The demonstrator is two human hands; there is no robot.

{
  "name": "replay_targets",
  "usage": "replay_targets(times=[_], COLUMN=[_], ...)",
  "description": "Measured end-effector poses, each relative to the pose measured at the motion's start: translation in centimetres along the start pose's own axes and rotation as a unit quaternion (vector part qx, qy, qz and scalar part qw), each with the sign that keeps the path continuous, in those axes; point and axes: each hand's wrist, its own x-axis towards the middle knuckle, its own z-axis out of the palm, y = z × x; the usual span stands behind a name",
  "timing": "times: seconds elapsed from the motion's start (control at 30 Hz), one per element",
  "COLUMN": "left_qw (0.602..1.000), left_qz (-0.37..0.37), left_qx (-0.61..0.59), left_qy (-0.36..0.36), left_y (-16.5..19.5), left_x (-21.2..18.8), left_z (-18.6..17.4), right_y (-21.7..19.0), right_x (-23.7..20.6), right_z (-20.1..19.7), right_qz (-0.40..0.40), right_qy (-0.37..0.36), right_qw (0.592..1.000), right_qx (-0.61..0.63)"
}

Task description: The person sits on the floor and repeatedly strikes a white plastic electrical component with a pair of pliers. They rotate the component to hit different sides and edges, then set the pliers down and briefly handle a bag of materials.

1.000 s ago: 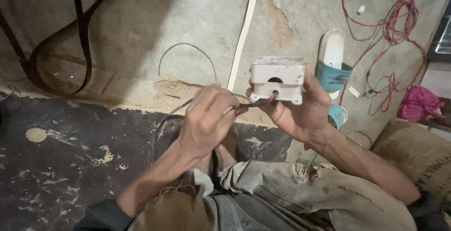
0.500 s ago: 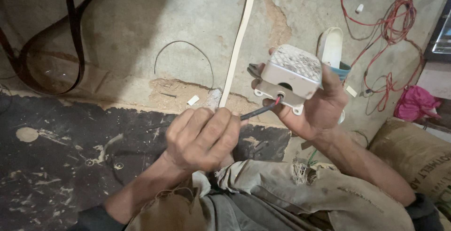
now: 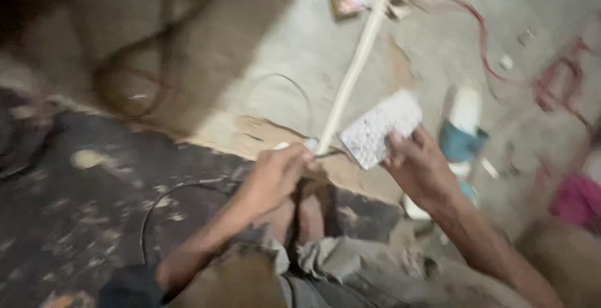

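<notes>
**Both hands engaged on a white box and its cable; view blurred**

The right hand (image 3: 421,169) is raised in front of the body, forearm running up from the lower right corner, wrist bent slightly inward. Its fingers are closed on the lower right edge of a white rectangular box (image 3: 380,128), thumb laid on the near face. The box is held clear of the floor, tilted with its upper right corner highest, its speckled broad face turned toward the camera.

The left hand (image 3: 277,173) comes in from the lower left, forearm angled up and to the right, elbow near a dark sleeve at the bottom edge. Its fingers are curled into a closed pinch, and a thin dark cable (image 3: 327,154) leaves the fingertips and runs right to the lower left corner of the box. The two hands are near each other, not touching.

Below the hands, the person's bare feet (image 3: 300,215) rest on the floor, between the forearms.

Surroundings: a long pale strip (image 3: 350,79) lies on the concrete floor (image 3: 282,39) behind the box. A white and blue sandal (image 3: 463,134) lies just right of the right hand. Red wires (image 3: 482,35) trail at upper right. A pink cloth (image 3: 576,198) lies at the right edge. A thin dark wire loop (image 3: 294,86) lies on the floor left of the strip.

Motion blur prevents finer detail.
</notes>
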Motion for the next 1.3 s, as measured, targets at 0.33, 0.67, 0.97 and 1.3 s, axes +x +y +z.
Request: replay_targets(times=[0.33,0.67,0.97,1.3], left_qw=[0.956,0.863,0.893,0.903], left_qz=[0.099,0.023,0.093,0.196], left_qx=[0.19,0.425,0.285,0.292], left_qy=[0.202,0.271,0.336,0.248], left_y=[-8.0,-11.5,-3.2,-1.6], left_x=[0.5,3.2,3.9,17.3], left_z=[1.1,-8.7,-12.3,-9.6], right_y=[4.0,3.6,4.6,3.2], right_x=[8.4,5.6,-6.7,-3.4], right_z=[3.0,3.1,0.1,-4.2], right_qz=[0.116,-0.022,0.239,0.147], right_qy=[-0.06,-0.065,-0.218,-0.144], right_qw=[0.983,0.939,0.917,0.975], right_qx=[-0.13,-0.337,-0.234,-0.089])
